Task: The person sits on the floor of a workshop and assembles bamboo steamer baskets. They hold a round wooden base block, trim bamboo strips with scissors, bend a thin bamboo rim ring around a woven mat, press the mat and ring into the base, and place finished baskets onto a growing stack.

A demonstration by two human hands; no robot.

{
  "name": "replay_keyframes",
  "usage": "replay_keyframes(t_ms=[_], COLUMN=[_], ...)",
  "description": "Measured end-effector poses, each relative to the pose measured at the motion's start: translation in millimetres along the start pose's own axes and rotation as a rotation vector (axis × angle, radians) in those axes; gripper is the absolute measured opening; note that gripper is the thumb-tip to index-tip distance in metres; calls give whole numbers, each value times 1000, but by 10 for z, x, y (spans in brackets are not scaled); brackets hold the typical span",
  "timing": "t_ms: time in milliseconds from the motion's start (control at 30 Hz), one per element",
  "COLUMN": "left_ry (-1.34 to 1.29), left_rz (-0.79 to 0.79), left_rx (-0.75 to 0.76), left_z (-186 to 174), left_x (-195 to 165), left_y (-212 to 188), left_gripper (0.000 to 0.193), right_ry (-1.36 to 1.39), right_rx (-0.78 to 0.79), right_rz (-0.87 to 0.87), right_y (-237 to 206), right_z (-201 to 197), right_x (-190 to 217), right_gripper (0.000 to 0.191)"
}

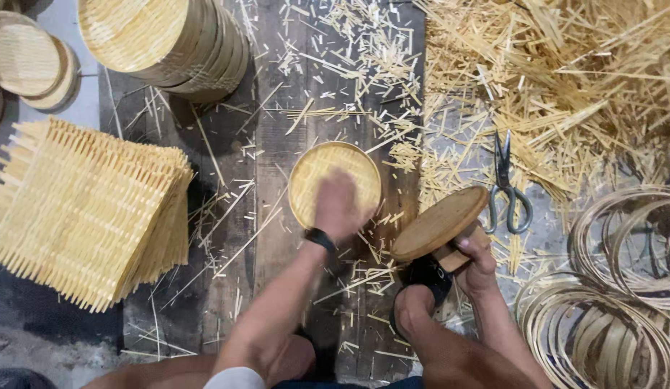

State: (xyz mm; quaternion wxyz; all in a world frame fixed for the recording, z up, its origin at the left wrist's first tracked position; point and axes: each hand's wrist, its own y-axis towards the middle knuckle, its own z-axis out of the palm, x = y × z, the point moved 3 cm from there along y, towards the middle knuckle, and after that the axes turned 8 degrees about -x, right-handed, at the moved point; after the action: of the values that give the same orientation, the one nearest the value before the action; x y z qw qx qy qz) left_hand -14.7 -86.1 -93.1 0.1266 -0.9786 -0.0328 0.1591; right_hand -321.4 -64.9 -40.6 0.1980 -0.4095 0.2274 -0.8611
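**Hands at a woven tray on a plank floor**

Nearest the camera are the person's bare knees and forearms, low in the view. The left hand [338, 204], a dark band at its wrist, lies flat and blurred on a small round woven tray [333, 181], fingers spread rather than closed around anything. The tray rests on dark wooden planks [277, 144] strewn with straw-coloured cuttings. The right hand [473, 259] is clamped around the handle of a round wooden block [439, 222], held tilted just to the right of the tray. Scissors [509, 189] lie beyond the block, beside a big heap of bamboo strips [565, 72]. A pile of square woven mats [86, 209] sits well to the left, stacked round trays [169, 39] at the top, and coiled bamboo hoops [615, 288] at the right.
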Motion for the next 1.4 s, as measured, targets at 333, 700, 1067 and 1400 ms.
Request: replay_keyframes(t_ms=[333,700,1067,1400], left_ry=[6,240,-74,-438], left_rz=[664,136,-184,-351], left_rx=[-572,-1008,-663,-72], left_z=[-306,-2965,-2869,-762], left_x=[416,2071,2322,684], left_y=[-200,840,1033,388], left_gripper=[48,25,29,28], right_ry=[-114,-183,-185,57], right_rx=[45,-68,-50,38], right_rz=[-87,-59,-58,86], right_y=[31,99,130,283], right_z=[-72,-489,-482,419], right_x=[7,-108,-77,-157], right_gripper=[63,60,62,70])
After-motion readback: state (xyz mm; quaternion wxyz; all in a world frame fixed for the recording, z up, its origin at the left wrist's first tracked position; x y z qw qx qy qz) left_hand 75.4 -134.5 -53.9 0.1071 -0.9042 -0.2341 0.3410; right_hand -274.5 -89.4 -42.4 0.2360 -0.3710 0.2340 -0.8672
